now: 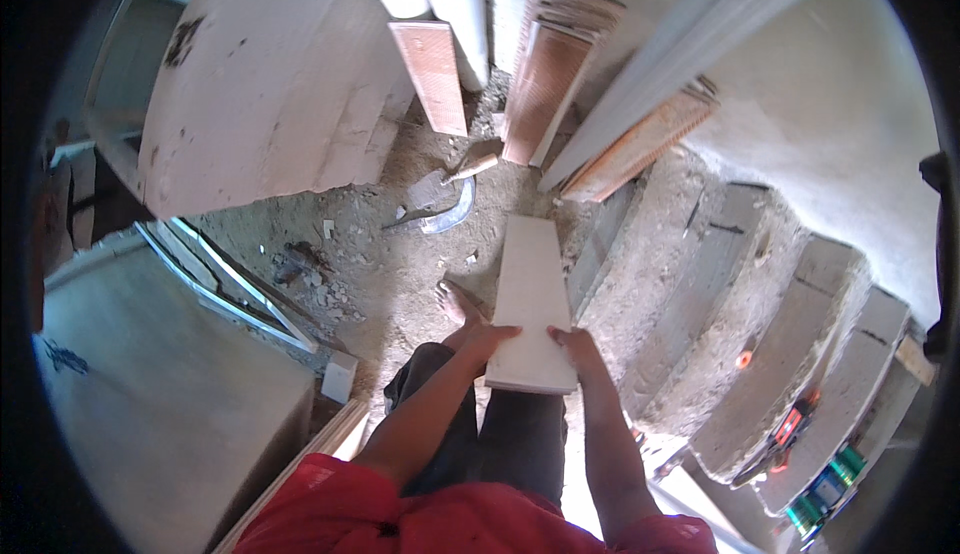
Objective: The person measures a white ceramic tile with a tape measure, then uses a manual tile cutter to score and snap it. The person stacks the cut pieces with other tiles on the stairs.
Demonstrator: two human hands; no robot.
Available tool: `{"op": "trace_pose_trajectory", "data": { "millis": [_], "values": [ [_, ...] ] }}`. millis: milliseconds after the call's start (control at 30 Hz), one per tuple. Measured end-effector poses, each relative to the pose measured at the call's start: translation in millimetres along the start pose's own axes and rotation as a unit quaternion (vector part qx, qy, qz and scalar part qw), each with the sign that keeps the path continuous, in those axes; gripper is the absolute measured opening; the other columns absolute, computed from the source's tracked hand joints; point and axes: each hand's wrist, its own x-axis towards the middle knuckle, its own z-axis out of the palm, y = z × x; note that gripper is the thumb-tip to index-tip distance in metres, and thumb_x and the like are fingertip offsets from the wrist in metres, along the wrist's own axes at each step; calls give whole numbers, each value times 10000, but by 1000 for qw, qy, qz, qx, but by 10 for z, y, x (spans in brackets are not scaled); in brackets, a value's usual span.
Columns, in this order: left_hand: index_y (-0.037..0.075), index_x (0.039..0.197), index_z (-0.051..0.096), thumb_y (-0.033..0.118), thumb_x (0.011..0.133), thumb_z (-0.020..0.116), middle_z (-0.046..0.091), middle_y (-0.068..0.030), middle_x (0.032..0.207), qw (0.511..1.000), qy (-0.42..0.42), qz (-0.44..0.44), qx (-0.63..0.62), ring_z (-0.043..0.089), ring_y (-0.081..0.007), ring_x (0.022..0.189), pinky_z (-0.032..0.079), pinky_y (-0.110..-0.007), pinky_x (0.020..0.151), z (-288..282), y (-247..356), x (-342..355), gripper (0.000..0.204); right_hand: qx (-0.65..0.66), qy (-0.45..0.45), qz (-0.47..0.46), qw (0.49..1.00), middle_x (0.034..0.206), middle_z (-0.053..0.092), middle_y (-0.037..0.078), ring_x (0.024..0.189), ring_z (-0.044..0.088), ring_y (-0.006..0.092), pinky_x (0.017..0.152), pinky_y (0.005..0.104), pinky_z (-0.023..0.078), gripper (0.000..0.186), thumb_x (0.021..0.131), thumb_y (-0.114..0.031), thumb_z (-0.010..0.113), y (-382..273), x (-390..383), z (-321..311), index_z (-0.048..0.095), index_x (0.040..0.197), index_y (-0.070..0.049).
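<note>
A person in a red top and dark trousers holds a long, pale panel point(530, 304) lengthwise in front of their legs, its near end by the knees and its far end pointing away over a dusty floor point(400, 264). Both hands have a closed grip on its long edges, near the close end: the left hand point(488, 342) on the left edge, the right hand point(578, 346) on the right, thumbs on top, other fingers mostly hidden. Whether the far end touches anything is unclear.

As for progress, the panel is in hand and not yet placed. To the right, rough steps point(690, 294) show smooth grey faces between crumbly, mortar-like bands — the work there looks partly done, as a judgement. More panels remain: a reddish-backed panel point(435, 79) leans ahead, a stack of panels point(545, 94) stands beside it, and a separate leaning group point(640, 144) sits by the steps.

Around these, a trowel point(430, 189) and a curved metal blade point(455, 214) lie just beyond the panel — underfoot hazards, it seems, beside a bare foot point(455, 304). Rubble point(315, 279) lies to the left, near a pale frame point(235, 284). A slanting pale post point(690, 54) blocks part of the way ahead; an orange-and-black tool point(790, 424) occupies the steps.
</note>
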Motion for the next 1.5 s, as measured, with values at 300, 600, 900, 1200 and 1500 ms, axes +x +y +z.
{"op": "trace_pose_trajectory", "data": {
  "millis": [300, 600, 900, 1200, 1500],
  "values": [
    [0, 1362, 419, 176, 757, 766, 643, -151, 1112, 1000, -8, 11, 24, 647, -230, 956, 528, -353, 818, -948, -698, 502, 720, -30, -56, -70, 995, 943, 690, 169, 779, 663, 222, 687, 333, 515, 542, 795, -364, 758, 382, 306, 689, 637, 1073, 86],
    [-44, 1228, 573, 281, 728, 827, 624, -143, 1176, 996, 51, 52, 46, 606, -239, 1059, 492, -352, 901, -532, -1274, 577, 649, -224, -58, -8, 973, 1028, 690, 184, 939, 672, 267, 810, 373, 525, 592, 758, -354, 776, 441, 431, 289, 625, 1153, 60],
    [6, 1147, 641, 559, 814, 644, 672, -232, 1047, 897, 64, 170, 403, 667, -305, 970, 497, -371, 870, -503, -1278, 748, 645, -448, 24, -36, 893, 1230, 551, 245, 1153, 557, 394, 933, 471, 494, 679, 719, -482, 743, 62, 208, 25, 594, 1188, -15],
    [16, 1046, 617, 401, 752, 799, 660, -167, 1029, 757, 288, 252, 529, 625, -301, 1014, 483, -379, 889, -1072, 214, 1100, 518, -302, -2, -126, 945, 1288, 484, 214, 1240, 452, 423, 993, 547, 424, 731, 751, -444, 735, -184, 242, -97, 476, 1315, -57],
    [32, 1059, 576, 266, 879, 692, 618, -69, 967, 844, 184, 437, 251, 614, -172, 799, 521, -322, 639, -179, 2855, 1307, 317, -139, 150, -201, 958, 1015, 627, 229, 981, 610, 392, 848, 452, 494, 507, 787, -355, 736, -497, 637, -559, 601, 1121, 1]
  ]
}}
